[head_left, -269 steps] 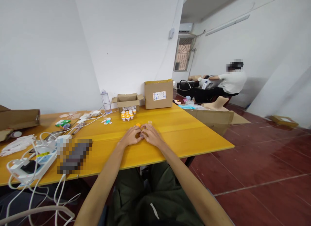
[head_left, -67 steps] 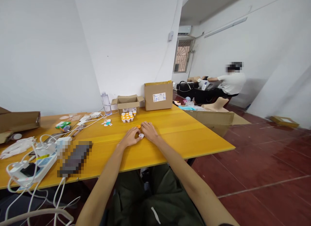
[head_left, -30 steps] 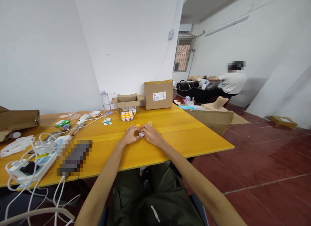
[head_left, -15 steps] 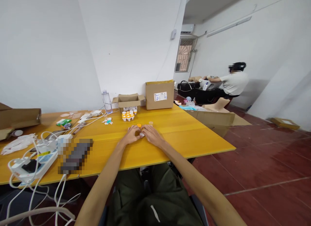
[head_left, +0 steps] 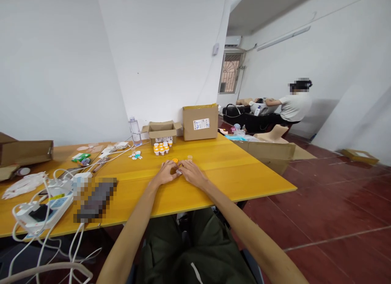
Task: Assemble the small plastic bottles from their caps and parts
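My left hand [head_left: 165, 172] and my right hand [head_left: 192, 172] meet over the table, fingertips curled together. Between them shows a small whitish, clear piece [head_left: 179, 172], largely covered by the fingers; its kind is too small to make out. An orange ring-like cap [head_left: 175, 160] lies just beyond my fingertips. Behind my right hand stands a small clear cup [head_left: 190, 157]. Farther back, several small white bottles with orange bands [head_left: 161, 148] are grouped tightly, in front of an open carton.
The open carton [head_left: 163, 138] and a closed cardboard box [head_left: 200, 131] stand at the wall beside a clear bottle [head_left: 135, 131]. Small white and teal pieces [head_left: 135, 155] lie left. A power strip [head_left: 59, 202] with cables and a blurred dark device [head_left: 97, 199] fill the left side. A person [head_left: 295, 104] sits far right.
My hands have drawn slightly closer, and the fingers cover more of the small clear piece. The view has tilted a little, so the table sits slightly lower.
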A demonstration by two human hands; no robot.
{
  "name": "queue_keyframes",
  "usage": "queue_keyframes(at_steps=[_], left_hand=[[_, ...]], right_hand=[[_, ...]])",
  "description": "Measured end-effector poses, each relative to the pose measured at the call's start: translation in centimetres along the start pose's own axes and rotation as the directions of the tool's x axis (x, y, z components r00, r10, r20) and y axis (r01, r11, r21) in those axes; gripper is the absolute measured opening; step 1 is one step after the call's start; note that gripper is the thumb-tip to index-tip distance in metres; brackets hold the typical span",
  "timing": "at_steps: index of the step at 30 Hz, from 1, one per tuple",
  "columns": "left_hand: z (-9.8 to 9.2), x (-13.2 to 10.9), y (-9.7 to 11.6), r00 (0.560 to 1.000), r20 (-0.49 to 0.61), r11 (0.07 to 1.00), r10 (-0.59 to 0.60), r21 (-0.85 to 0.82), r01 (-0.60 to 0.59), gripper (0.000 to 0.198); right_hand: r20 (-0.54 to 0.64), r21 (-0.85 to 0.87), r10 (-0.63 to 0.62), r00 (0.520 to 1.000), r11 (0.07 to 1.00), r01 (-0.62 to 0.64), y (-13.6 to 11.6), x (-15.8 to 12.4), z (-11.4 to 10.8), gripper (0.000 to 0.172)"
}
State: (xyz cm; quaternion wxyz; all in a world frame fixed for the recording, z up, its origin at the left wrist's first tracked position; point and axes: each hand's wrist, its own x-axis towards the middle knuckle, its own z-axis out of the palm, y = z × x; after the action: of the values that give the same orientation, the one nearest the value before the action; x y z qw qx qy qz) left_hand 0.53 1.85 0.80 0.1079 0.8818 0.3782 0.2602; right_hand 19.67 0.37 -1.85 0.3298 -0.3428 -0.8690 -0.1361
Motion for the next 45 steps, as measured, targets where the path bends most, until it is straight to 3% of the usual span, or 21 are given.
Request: queue_keyframes(at_steps=[14,25,45], left_hand=[[0.2,-0.1,-0.2,0.996,-0.017,0.996,0.084,0.012,-0.084,0.012],[0.4,0.0,-0.3,0.999,0.008,0.999,0.038,0.000,-0.038,0.013],[0.2,-0.1,0.5,1.000,-0.003,1.000,0.000,-0.003,0.000,0.009]], right_hand=[[0.046,0.147,0.111,0.993,0.982,-0.117,-0.6,0.6,-0.9,0.011],[0.081,0.325,0.241,0.967,0.911,-0.254,-0.1,0.8,-0.1,0.006],[0.092,0.397,0.282,0.955,0.869,-0.295,0.5,0.9,0.3,0.008]])
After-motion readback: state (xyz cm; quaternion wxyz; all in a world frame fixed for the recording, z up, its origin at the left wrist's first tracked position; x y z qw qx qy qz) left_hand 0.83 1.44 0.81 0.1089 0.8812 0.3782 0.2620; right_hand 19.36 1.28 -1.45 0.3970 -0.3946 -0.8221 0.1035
